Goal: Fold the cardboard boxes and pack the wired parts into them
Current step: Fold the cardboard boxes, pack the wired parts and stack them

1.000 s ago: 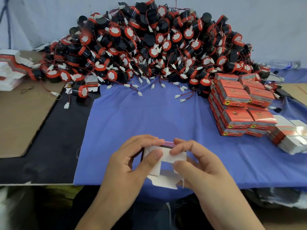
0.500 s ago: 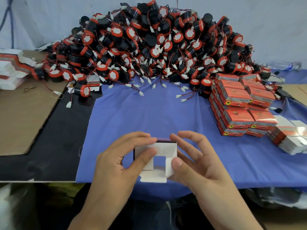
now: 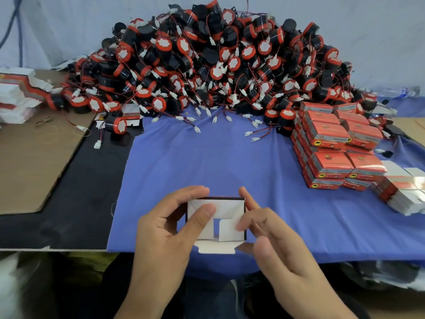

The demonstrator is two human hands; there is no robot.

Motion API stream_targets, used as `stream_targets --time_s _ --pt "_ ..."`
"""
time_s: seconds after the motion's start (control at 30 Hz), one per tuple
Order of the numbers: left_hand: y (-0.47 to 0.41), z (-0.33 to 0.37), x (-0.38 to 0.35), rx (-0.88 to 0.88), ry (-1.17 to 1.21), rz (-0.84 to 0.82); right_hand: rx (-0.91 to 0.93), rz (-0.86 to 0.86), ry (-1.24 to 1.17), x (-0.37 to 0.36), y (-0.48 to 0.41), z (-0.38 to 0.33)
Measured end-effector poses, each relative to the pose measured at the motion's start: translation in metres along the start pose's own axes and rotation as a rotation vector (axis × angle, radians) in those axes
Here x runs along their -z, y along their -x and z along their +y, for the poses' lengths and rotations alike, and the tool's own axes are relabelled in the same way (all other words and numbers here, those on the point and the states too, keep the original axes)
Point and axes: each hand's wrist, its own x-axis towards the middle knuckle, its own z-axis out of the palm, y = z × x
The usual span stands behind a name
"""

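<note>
Presently flap-folding: box [image 3: 226, 209] gripped in left hand [image 3: 165, 233], flap [image 3: 228, 230] pressed by flat right hand [image 3: 282, 247]. Next, tuck tab [image 3: 216, 248] inward.

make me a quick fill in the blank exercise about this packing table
The half-folded box is held above a ___ cloth.
The stack of closed boxes stands to the ___ of the pile of wired parts.
On the left hand, the ___ presses a white flap of the box.
Missing words: blue; right; thumb.
</note>
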Motion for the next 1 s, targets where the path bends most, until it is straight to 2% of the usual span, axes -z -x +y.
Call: stream_targets --time_s 0.07,0.13,0.3,0.43,0.53,0.67,0.77,0.9,1.0 --pt "0.002 0.001 0.000 -0.037 -0.031 -0.036 -0.002 0.004 0.006 0.001 0.000 -0.004" --pt "0.004 0.003 -0.004 -0.105 -0.057 -0.072 0.015 0.137 -0.016 -0.008 -0.001 -0.004" --pt "0.012 0.011 -0.014 -0.266 -0.063 -0.176 0.047 0.427 -0.285 -0.032 -0.004 0.004" --pt "0.017 0.006 -0.015 -0.348 -0.060 -0.189 0.017 0.456 -0.384 -0.036 -0.008 -0.001" --pt "0.017 0.000 -0.017 -0.346 0.002 -0.175 0.003 0.486 -0.354 -0.046 -0.011 -0.002" --pt "0.015 -0.005 -0.023 -0.378 0.020 -0.104 -0.019 0.658 -0.288 -0.064 -0.014 0.004" --pt "0.014 -0.005 -0.025 -0.350 0.049 -0.084 -0.028 0.721 -0.276 -0.072 -0.017 0.006" --pt "0.010 -0.006 -0.021 -0.282 0.114 -0.048 -0.054 0.756 -0.382 -0.073 -0.020 0.004" --pt "0.007 -0.006 -0.017 -0.198 0.202 -0.023 -0.175 0.704 -0.596 -0.066 -0.021 0.008"
